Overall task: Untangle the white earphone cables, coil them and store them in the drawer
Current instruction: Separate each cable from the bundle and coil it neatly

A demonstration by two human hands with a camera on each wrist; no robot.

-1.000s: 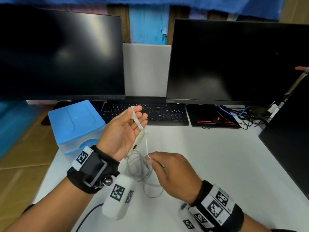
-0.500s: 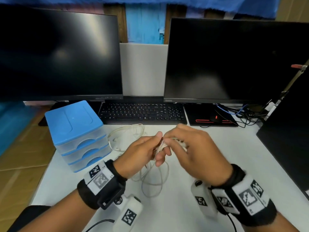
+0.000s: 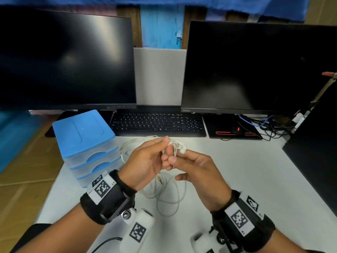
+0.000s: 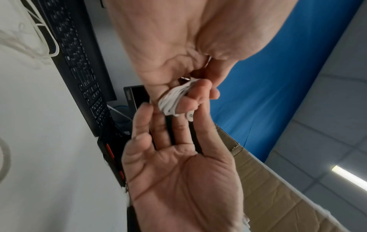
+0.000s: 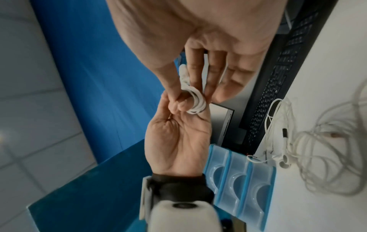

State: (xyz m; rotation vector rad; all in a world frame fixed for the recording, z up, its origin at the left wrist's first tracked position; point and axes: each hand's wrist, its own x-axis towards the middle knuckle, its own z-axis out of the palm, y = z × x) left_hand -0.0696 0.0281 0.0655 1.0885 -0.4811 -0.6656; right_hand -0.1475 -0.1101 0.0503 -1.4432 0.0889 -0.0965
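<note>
A small tight coil of white earphone cable (image 3: 173,145) (image 4: 172,102) (image 5: 196,101) is wound round the curled fingertips of my left hand (image 3: 145,161). One earbud (image 3: 183,149) sticks out of it. My right hand (image 3: 197,173) meets it from the right, thumb and forefinger pinching the coil. More white earphone cable (image 3: 165,196) (image 5: 319,150) lies loose and looped on the white table below and behind the hands. The blue-topped drawer unit (image 3: 85,143) (image 5: 238,180) stands at the left with all three drawers closed.
A black keyboard (image 3: 156,125) lies behind the hands under two dark monitors (image 3: 69,59). A black mouse pad with a mouse (image 3: 235,131) and a bundle of dark wires (image 3: 269,125) sit at back right. A dark panel (image 3: 315,154) borders the table's (image 3: 246,176) right side.
My left hand came down from its raised palm-up pose and my right hand rose to meet it. The cable that hung over the left fingers is now a tight coil held between both hands.
</note>
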